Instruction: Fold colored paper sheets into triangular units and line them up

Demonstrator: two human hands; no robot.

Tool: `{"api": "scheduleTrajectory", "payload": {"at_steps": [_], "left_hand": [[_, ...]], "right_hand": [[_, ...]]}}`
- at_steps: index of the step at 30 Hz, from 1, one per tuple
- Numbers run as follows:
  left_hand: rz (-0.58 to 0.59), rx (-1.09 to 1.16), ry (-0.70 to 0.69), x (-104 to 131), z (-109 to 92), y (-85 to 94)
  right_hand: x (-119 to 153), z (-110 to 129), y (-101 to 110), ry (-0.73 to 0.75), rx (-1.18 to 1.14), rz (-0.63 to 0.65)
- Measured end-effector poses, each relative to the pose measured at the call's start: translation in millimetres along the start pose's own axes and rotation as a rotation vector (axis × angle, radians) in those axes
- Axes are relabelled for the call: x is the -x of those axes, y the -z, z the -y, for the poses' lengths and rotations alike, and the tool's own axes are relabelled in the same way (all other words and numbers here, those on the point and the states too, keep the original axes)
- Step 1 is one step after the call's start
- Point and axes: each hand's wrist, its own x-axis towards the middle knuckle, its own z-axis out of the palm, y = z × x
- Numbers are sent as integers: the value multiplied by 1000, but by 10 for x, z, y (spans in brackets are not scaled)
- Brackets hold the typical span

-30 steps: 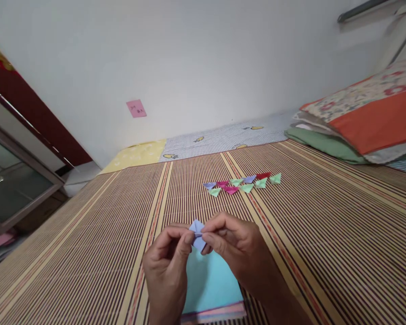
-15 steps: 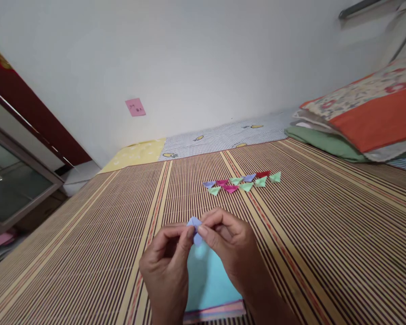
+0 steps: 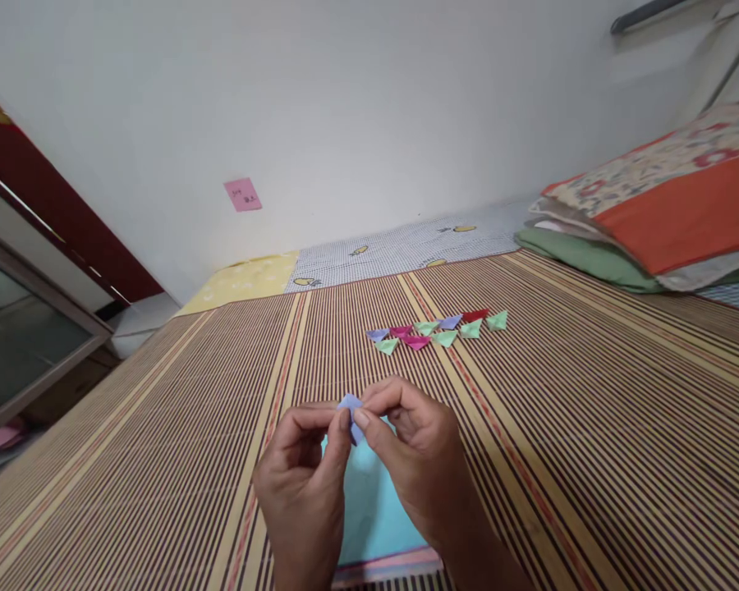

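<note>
A small folded piece of lilac paper (image 3: 350, 402) is pinched between both hands, its pointed tip facing up. My left hand (image 3: 308, 468) grips its left side with thumb and forefinger. On the right side, my right hand (image 3: 412, 447) holds it the same way, the two thumbs almost touching. Thumbs and fingertips cover much of the paper. Below the hands lies a stack of coloured paper with a light blue sheet (image 3: 375, 517) on top and pink edges showing at the front. Beyond them sit several small folded paper pieces (image 3: 417, 341) in green, magenta, lilac and red, in two rows.
A striped bamboo mat (image 3: 178, 443) covers the surface. Folded bedding with an orange and floral cover (image 3: 671, 222) is stacked at the right. A pink note (image 3: 242, 194) sticks to the white wall. At the left stands a glass-panelled frame (image 3: 30, 328).
Both hands still pinch the lilac paper, the right thumb slightly further left over it. The whole view has shifted a little.
</note>
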Motion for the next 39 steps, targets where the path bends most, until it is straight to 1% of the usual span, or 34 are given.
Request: {"api": "scheduleTrajectory", "payload": {"at_steps": [6, 8, 10, 12, 14, 15, 18, 20, 23, 26, 31, 36, 39], "left_hand": [[-51, -12, 24, 12, 35, -17], [-37, 36, 80, 1, 36, -19], [57, 98, 173, -18, 31, -7], [198, 118, 241, -36, 27, 20], [285, 129, 255, -45, 30, 53], [294, 154, 248, -45, 35, 69], [243, 254, 238, -30, 63, 88], [208, 284, 240, -13, 80, 69], [185, 329, 266, 14, 91, 6], [161, 378, 300, 32, 96, -53], [107, 353, 277, 34, 119, -64], [161, 290, 177, 34, 103, -42], [211, 192, 122, 8, 62, -2]], "right_hand": [[11, -24, -13, -35, 13, -36], [8, -36, -1, -38, 35, -40], [0, -41, 29, -34, 78, -38], [-15, -31, 69, -35, 117, -21], [-35, -5, 104, -52, 118, -5], [-44, 12, 114, -74, 108, 5], [-57, 66, 111, -154, 78, 80], [-52, 93, 89, -169, 69, 122], [-30, 107, 68, -137, 98, 95], [-19, 102, 90, -124, 157, 71], [-73, 109, 174, -134, 146, 165], [-114, 106, 227, -215, 101, 167], [-115, 97, 269, -243, 101, 167]]}}
